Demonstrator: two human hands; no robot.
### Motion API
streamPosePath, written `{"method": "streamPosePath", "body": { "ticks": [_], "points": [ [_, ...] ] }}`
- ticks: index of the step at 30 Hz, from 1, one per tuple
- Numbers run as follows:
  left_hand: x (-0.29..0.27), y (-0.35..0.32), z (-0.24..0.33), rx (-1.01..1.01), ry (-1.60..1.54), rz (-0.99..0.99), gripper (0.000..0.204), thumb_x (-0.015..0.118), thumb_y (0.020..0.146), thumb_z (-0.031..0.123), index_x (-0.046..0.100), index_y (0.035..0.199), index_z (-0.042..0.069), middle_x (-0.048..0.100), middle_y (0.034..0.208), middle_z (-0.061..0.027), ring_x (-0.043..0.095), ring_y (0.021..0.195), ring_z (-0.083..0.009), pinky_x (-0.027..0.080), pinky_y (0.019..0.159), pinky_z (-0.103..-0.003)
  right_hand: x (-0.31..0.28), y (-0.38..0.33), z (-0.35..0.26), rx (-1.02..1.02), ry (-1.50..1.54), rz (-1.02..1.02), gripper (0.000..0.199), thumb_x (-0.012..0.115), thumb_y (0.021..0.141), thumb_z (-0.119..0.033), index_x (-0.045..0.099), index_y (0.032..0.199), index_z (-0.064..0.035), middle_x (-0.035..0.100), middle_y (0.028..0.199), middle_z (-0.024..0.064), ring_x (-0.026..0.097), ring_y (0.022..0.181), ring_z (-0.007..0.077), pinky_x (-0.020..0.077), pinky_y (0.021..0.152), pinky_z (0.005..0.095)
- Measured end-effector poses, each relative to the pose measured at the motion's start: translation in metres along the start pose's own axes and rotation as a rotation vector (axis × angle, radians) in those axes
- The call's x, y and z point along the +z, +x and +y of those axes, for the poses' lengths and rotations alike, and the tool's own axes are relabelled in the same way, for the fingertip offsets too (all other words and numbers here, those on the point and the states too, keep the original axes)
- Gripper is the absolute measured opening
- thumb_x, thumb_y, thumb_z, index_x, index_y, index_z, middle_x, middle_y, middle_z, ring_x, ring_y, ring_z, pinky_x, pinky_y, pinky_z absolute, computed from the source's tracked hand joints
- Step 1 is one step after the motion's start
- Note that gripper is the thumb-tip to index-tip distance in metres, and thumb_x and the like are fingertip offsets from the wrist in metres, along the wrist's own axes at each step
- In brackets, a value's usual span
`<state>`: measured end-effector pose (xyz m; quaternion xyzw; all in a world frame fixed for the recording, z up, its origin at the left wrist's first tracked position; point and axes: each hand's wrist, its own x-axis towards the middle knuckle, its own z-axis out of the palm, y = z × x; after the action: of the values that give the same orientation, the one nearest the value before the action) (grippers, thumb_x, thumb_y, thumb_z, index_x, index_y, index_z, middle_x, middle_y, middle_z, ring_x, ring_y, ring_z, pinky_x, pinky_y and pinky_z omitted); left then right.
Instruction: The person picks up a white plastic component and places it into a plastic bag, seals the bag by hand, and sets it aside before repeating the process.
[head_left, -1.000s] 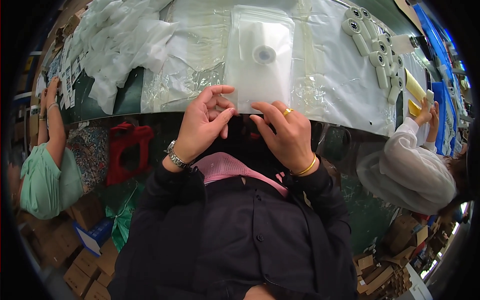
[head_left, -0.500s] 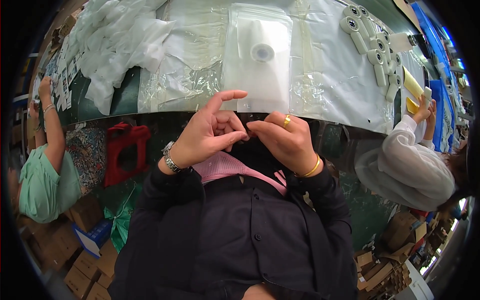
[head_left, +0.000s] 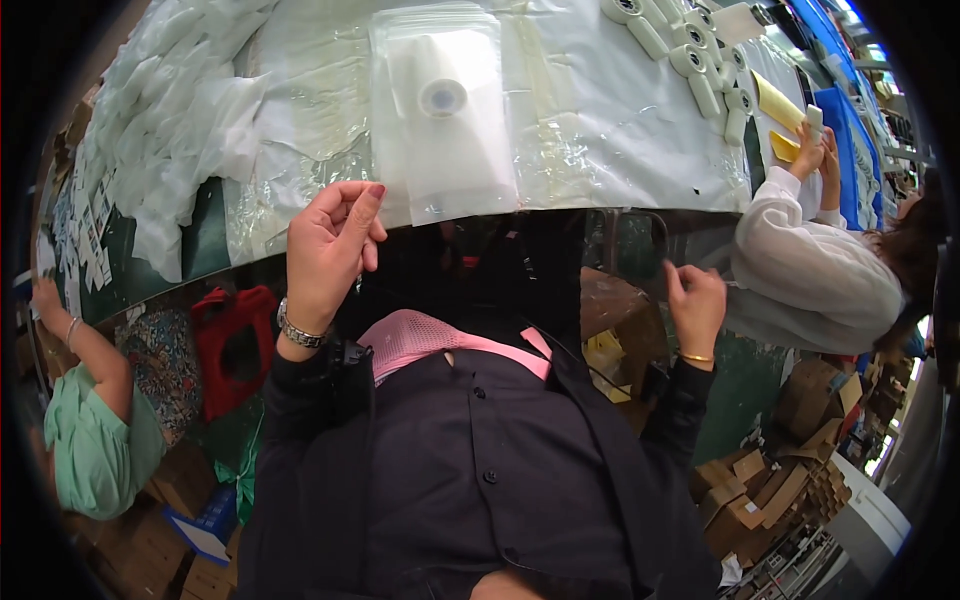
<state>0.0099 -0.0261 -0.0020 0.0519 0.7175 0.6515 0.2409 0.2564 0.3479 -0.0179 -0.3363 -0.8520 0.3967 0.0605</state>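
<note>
My left hand (head_left: pixel 337 240) is raised at the table's near edge, just left of a stack of clear plastic sleeves (head_left: pixel 455 180). Its fingers are curled, with the thumb pressed against them; whatever they may hold is hidden. On the stack, a round white roll with a pale blue centre (head_left: pixel 443 98) shows near the middle. My right hand (head_left: pixel 697 308) is off to the right, below the table edge and beside a co-worker's sleeve. Its fingers are partly bent and a little smeared, and no held thing can be made out.
Crumpled translucent plastic bags (head_left: pixel 180 110) are heaped at the far left. Several white rolls (head_left: pixel 692 62) lie at the back right, with yellow paper (head_left: pixel 778 105) beyond them. Co-workers sit on both sides. Cardboard boxes (head_left: pixel 745 500) are stacked at lower right, and a red stool (head_left: pixel 232 350) stands left.
My hands, close together in front of the stack before, have parted. The right has swung far right and down; the left has shifted left, its forefinger now curled in. The whole view has shifted.
</note>
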Motion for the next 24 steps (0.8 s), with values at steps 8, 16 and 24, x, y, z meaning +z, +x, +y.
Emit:
{"method": "streamPosePath", "body": {
  "ticks": [8,16,24],
  "points": [
    [0.009,0.014,0.003,-0.086,0.097,-0.069,0.036,0.071,0.110,0.035,0.074,0.107,-0.001,0.065,0.067,-0.0010,0.050,0.044,-0.0039,0.034,0.044,-0.020,0.050,0.016,-0.080,-0.505,-0.081,0.378,0.011,0.084,0.092,-0.003,0.079,0.102,-0.0025,0.071,0.082,0.0035,0.065,0.076,0.0134,0.0512,0.071,0.0285],
    [0.011,0.012,0.005,-0.150,0.059,-0.128,0.034,0.076,0.106,0.031,0.075,0.097,-0.001,0.066,0.061,-0.0013,0.050,0.042,-0.0044,0.033,0.041,-0.022,0.122,0.025,-0.154,-0.851,0.145,-0.061,0.013,0.084,0.091,0.001,0.077,0.102,-0.0010,0.071,0.094,0.0083,0.066,0.073,0.0179,0.0531,0.067,0.0306],
    [0.010,0.009,-0.003,-0.123,0.020,-0.159,0.027,0.072,0.109,0.028,0.076,0.101,0.002,0.063,0.062,0.0020,0.044,0.043,-0.0016,0.029,0.042,-0.021,0.157,0.028,-0.169,-0.797,0.206,-0.228,0.013,0.082,0.093,-0.003,0.075,0.103,-0.0015,0.068,0.092,0.0070,0.064,0.068,0.0173,0.0509,0.064,0.0313]
  ]
}}
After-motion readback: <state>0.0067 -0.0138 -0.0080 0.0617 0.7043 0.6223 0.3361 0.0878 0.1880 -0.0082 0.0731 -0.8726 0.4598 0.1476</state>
